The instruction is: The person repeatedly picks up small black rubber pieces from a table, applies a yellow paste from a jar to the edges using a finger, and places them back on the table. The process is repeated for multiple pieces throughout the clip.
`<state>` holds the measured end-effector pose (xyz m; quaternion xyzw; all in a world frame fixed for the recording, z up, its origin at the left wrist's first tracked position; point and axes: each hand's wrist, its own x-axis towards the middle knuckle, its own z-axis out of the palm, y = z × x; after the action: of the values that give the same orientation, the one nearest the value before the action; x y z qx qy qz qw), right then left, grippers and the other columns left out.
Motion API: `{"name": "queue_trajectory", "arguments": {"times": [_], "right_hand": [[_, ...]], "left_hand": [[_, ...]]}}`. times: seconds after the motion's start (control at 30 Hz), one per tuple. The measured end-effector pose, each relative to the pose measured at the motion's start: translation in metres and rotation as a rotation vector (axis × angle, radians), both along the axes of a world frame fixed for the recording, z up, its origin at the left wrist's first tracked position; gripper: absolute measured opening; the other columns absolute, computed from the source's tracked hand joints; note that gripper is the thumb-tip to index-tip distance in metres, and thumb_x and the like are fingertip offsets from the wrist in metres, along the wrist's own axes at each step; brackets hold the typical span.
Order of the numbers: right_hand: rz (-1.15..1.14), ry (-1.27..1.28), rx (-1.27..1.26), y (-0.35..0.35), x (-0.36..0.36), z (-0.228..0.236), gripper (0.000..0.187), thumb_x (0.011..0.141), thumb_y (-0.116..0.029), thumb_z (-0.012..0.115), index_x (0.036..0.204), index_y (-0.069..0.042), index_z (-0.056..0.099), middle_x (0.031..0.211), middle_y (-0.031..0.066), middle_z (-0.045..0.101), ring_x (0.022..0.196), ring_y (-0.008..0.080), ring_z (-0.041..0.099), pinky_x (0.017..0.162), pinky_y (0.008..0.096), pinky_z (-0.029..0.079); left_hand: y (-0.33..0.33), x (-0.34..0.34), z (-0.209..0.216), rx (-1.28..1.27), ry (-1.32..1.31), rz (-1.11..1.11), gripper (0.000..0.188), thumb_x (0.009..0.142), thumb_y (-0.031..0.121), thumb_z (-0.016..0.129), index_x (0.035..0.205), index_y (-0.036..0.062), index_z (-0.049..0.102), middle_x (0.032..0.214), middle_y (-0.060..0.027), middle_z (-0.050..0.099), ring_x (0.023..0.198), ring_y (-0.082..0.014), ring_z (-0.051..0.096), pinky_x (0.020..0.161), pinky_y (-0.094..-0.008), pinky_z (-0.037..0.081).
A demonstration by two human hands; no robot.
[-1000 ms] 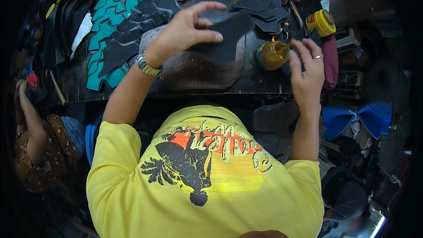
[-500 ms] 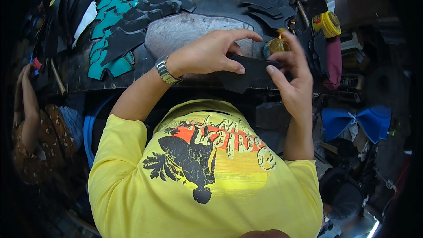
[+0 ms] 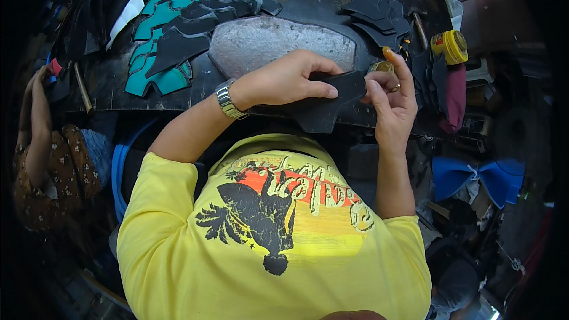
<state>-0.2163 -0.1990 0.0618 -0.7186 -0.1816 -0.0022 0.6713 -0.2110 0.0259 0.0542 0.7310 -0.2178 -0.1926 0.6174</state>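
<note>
Closest to me I see a yellow shirt with a dark picture on it. The two arms go up from it to the work table.

My left hand wears a silver watch on the wrist. Its fingers are closed, pinching the top of a black cut piece. The piece is flat and dark, wide at the top and narrow lower down. It is held up just over the near edge of the table, between both hands.

My right hand holds the right end of the same black piece. Its thumb presses on the piece and the pointing finger sticks up. There is a ring on one finger. A small gold tin sits just behind this hand, mostly hidden.

Just past the hands is a gray stone slab lying flat on the table. To its left are teal shapes and more black shapes, lying over each other. Behind the stone on the right is a small pile of black pieces. A yellow roll stands near the far right edge, with a dark red cloth beside it.

Far left, another person's arm hangs down. Low on the right is a blue bow shape.
</note>
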Motion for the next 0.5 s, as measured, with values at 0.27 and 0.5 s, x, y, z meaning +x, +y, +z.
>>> {"name": "queue_trajectory", "arguments": {"times": [0.27, 0.5], "right_hand": [[-0.123, -0.534, -0.434, -0.003, 0.003, -0.01, 0.037, 0.076, 0.016, 0.065, 0.105, -0.007, 0.074, 0.105, 0.0091, 0.059, 0.082, 0.0187, 0.061, 0.073, 0.0288, 0.051], [-0.195, -0.778, -0.597, -0.013, 0.01, -0.003, 0.042, 0.074, 0.016, 0.066, 0.107, -0.008, 0.075, 0.118, 0.0106, 0.059, 0.082, 0.0181, 0.06, 0.07, 0.0294, 0.051]], "left_hand": [[-0.002, -0.007, -0.01, -0.172, 0.199, 0.006, 0.032, 0.092, 0.008, 0.07, 0.121, -0.0041, 0.066, 0.102, -0.0009, 0.069, 0.09, -0.0048, 0.061, 0.083, -0.0229, 0.053], [0.004, -0.008, -0.01, -0.19, 0.28, 0.051, 0.035, 0.093, 0.009, 0.069, 0.125, -0.0037, 0.065, 0.104, -0.0025, 0.07, 0.09, -0.0057, 0.062, 0.082, -0.0231, 0.053]]}}
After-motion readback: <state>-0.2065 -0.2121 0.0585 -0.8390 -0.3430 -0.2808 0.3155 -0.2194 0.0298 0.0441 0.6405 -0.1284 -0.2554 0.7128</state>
